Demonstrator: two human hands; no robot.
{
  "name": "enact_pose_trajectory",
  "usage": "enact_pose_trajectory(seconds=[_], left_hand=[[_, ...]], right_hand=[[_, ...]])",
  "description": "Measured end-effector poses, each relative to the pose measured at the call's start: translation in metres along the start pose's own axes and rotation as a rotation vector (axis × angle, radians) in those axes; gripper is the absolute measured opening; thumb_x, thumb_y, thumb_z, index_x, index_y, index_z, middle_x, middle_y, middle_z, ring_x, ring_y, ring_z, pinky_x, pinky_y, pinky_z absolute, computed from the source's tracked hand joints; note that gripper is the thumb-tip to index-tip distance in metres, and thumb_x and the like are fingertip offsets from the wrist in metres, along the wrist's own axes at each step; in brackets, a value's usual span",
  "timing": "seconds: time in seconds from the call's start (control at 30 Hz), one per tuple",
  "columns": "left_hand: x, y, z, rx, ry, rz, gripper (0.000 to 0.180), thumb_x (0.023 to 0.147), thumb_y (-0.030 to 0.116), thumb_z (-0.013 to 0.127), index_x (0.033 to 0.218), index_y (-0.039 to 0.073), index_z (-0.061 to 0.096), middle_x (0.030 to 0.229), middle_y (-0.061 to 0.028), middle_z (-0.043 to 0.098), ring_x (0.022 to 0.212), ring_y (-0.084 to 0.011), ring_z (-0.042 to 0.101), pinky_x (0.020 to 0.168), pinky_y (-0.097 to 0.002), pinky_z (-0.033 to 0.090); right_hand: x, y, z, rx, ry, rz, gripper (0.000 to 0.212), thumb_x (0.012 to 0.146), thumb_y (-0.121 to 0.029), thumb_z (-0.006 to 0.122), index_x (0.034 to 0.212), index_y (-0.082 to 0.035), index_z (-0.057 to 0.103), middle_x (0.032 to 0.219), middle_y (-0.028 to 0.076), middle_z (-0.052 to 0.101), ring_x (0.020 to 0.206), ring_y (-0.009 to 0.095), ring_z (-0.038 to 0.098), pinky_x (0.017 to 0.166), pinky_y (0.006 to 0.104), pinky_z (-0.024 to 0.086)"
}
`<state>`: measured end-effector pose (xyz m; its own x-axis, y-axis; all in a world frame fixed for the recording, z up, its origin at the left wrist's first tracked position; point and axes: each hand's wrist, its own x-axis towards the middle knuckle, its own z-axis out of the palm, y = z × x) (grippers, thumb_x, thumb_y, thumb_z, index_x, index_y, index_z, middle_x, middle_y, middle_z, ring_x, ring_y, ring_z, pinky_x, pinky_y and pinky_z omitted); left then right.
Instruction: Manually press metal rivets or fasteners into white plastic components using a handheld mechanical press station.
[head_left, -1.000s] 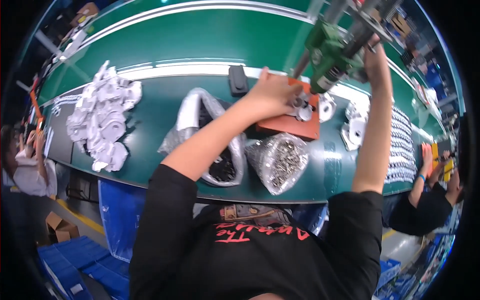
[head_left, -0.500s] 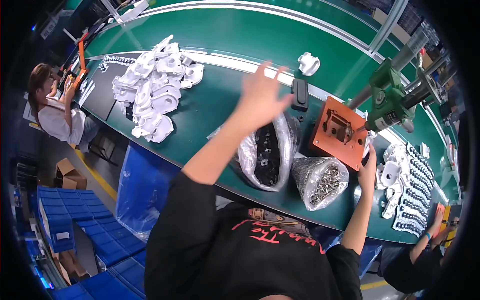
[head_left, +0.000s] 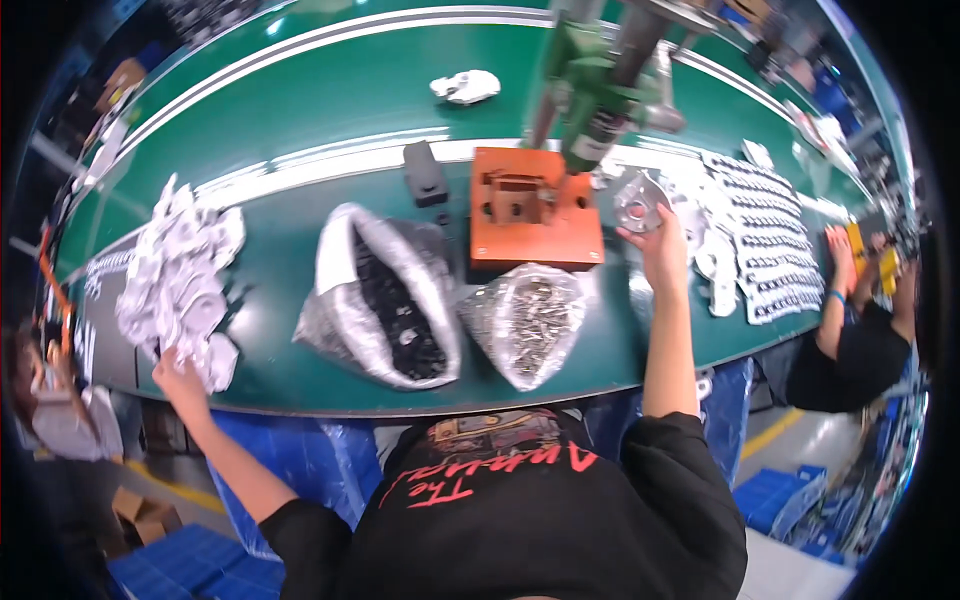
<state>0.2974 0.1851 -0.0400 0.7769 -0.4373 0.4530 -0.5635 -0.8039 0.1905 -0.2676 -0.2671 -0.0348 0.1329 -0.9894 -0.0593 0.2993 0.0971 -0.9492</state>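
Note:
At the near edge of a heap of white plastic housings [head_left: 185,270] on the left, my left hand [head_left: 183,385] has its fingers closed on one housing, partly hidden by the heap. My right hand [head_left: 662,250] is raised on the right, gripping a pale housing [head_left: 638,203] with a round opening. It holds this piece just right of an orange fixture block [head_left: 535,250], apart from it. Above the block stands a green press [head_left: 598,105]. In front lie an open plastic bag of black parts [head_left: 335,325] and a smaller bag of metal screws [head_left: 535,330].
A black oblong box [head_left: 426,175] lies behind the bags. More white housings [head_left: 715,255] and rows of small dark-and-silver parts [head_left: 775,240] are on the right. One white piece [head_left: 467,87] rests on the green belt [head_left: 350,90]. People work at both sides.
My left hand has swung from above the black-parts bag to the white heap on the left. My right hand has risen clear of the block with the housing. The view has turned.

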Motion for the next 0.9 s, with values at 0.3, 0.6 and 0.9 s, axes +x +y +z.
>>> enact_pose_trajectory(seconds=[0.3, 0.6, 0.9], left_hand=[[0.013, 0.139, -0.043, -0.623, -0.027, 0.009, 0.033, 0.094, 0.017, 0.047, 0.119, -0.004, 0.053, 0.109, -0.0118, 0.060, 0.097, -0.0191, 0.058, 0.085, -0.0295, 0.044], [-0.090, 0.357, -0.051, -1.626, -0.608, 0.152, 0.018, 0.095, 0.014, 0.049, 0.091, -0.002, 0.057, 0.086, -0.0028, 0.057, 0.074, -0.0085, 0.052, 0.066, -0.0214, 0.042], [-0.142, 0.395, -0.061, -1.672, -0.431, 0.350, 0.007, 0.090, 0.004, 0.054, 0.089, -0.002, 0.051, 0.092, -0.0072, 0.048, 0.074, -0.0114, 0.048, 0.065, -0.0213, 0.041]], right_hand=[[-0.063, -0.044, 0.024, 0.333, -0.166, 0.190, 0.047, 0.086, -0.025, 0.041, 0.129, -0.006, 0.041, 0.105, 0.010, 0.057, 0.087, 0.026, 0.060, 0.073, 0.0466, 0.053], [-0.127, -0.038, 0.101, 0.298, -0.425, 0.268, 0.045, 0.070, -0.010, 0.041, 0.115, -0.005, 0.047, 0.092, 0.010, 0.059, 0.066, 0.015, 0.056, 0.055, 0.0243, 0.047], [-0.146, -0.028, 0.139, 0.289, -0.421, 0.226, 0.033, 0.091, -0.026, 0.046, 0.117, -0.006, 0.048, 0.093, 0.005, 0.057, 0.074, 0.009, 0.055, 0.064, 0.0236, 0.047]])
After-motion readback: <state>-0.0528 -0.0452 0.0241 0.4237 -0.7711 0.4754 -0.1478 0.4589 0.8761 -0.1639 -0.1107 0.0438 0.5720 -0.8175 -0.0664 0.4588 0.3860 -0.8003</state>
